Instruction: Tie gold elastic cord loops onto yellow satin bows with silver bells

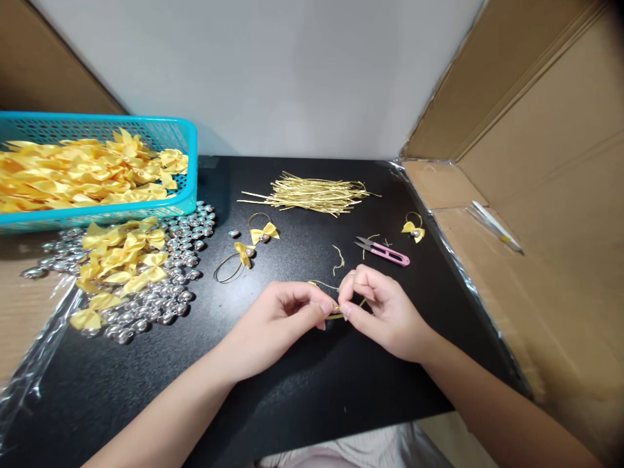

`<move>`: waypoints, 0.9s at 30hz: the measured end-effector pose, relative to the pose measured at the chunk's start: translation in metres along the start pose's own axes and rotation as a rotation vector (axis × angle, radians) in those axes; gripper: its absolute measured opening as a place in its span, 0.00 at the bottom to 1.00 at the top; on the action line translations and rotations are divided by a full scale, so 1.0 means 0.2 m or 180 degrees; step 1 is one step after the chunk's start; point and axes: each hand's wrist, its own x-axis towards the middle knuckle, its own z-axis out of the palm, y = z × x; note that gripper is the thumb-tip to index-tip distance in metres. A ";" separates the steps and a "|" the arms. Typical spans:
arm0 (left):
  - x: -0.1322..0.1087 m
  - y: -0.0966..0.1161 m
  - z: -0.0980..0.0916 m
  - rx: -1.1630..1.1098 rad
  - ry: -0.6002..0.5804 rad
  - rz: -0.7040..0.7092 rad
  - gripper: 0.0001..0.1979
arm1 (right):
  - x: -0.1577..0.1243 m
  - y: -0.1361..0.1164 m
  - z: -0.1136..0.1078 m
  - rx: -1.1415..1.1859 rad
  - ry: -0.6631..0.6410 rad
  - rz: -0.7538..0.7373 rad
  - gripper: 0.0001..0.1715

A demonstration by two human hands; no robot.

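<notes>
My left hand (287, 315) and my right hand (383, 309) meet over the black table (302, 390), near its front. Both pinch the same thin gold cord (335, 314) between thumb and fingertips; a loop of it curves out behind the fingers. Whether a bow or bead is on the cord is hidden by my fingers. Two finished yellow bows with gold loops (253, 244) lie just beyond my left hand. Pink thread snips (385, 251) lie beyond my right hand.
A blue basket (188, 169) full of yellow bows stands at the back left. Loose yellow bows (121, 260) lie on a heap of silver beads (170, 286). A bundle of gold cords (314, 193) lies at the back. Another finished bow (413, 228) sits by the cardboard box (536, 195).
</notes>
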 end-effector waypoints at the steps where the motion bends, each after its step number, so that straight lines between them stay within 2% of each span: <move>1: 0.00 0.00 0.00 0.0011 0.0006 -0.0004 0.10 | 0.00 0.00 0.00 -0.0013 0.0004 0.0003 0.19; 8: 0.00 0.01 0.00 0.0187 0.0036 -0.0078 0.12 | 0.00 0.00 0.00 -0.0066 -0.0022 0.0034 0.20; 16: -0.02 0.02 0.00 0.0367 -0.0034 -0.0192 0.14 | -0.01 0.01 0.00 -0.0142 -0.0089 0.0092 0.18; 22: -0.01 0.02 -0.01 0.0419 -0.0053 -0.0098 0.15 | 0.00 0.01 0.00 -0.0154 -0.0147 0.0111 0.18; 27: -0.02 0.00 0.01 0.0426 -0.0054 -0.0290 0.13 | -0.01 0.00 0.01 -0.0236 -0.0133 0.0105 0.19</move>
